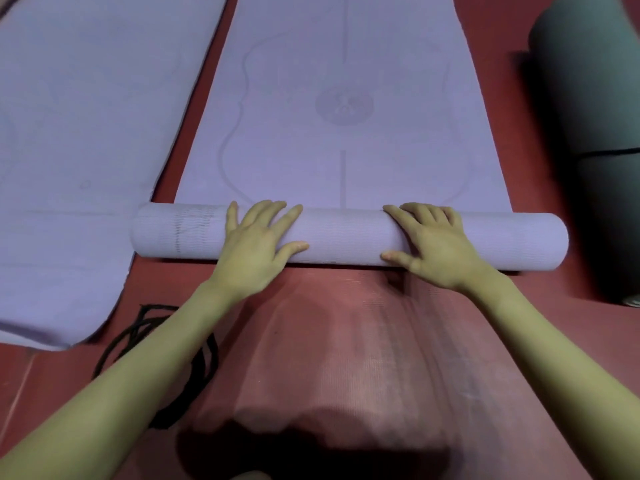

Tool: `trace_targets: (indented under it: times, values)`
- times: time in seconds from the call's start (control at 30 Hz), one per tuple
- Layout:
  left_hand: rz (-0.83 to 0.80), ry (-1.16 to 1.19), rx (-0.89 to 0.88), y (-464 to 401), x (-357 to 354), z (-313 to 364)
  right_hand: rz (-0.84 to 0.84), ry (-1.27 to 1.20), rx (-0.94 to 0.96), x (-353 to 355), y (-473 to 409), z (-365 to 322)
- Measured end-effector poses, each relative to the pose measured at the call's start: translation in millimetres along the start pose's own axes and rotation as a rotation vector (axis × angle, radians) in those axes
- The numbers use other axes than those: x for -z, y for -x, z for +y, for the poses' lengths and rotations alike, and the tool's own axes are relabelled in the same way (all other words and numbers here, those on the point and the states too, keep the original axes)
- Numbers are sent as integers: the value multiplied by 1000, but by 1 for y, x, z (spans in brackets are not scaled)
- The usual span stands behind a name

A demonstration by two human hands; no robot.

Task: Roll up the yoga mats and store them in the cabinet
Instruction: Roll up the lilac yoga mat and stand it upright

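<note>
The lilac yoga mat (346,109) lies lengthwise on the red floor (346,341), its near end already wound into a roll (346,237) that runs left to right just in front of the person. The left hand (258,244) and right hand (434,245) press flat on top of the roll, fingers spread wide and fairly straight, thumbs along the near side, gripping nothing. To roll well, both palms should push away evenly so the ends stay square; the roll's left end already sticks out past the flat part's edge, so I judge it needs correcting. A second lilac mat (69,133) lies flat at left, a dark rolled mat (595,133) at right, a black strap (166,358) near left. No cabinet shows.
</note>
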State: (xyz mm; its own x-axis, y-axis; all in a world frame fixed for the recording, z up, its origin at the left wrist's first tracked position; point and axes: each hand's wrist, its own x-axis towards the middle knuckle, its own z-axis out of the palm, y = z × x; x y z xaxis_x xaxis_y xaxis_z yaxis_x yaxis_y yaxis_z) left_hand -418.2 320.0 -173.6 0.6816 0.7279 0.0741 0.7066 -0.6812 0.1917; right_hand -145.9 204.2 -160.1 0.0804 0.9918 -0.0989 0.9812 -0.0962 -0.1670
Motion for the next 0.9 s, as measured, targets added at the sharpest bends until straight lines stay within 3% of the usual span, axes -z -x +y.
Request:
trace_targets:
  times: [0.2, 0.3, 0.37, 0.43, 0.6, 0.9]
  values:
    - [-156, 66, 20, -40, 12, -15, 230, 58, 17, -18, 15, -8]
    - [-69, 152, -24, -48, 19, -17, 239, 77, 14, -20, 9, -4]
    - [100, 143, -51, -40, 15, -15, 225, 82, 25, -17, 1, 2]
    - [149, 57, -51, -29, 7, -13, 172, 74, 16, -11, -8, 7]
    - [-90, -43, -85, -43, 7, -23, -20, 29, -10, 6, -30, 18]
    - [-101, -46, -161, -60, 32, -17, 0, 43, -1, 24, -34, 11]
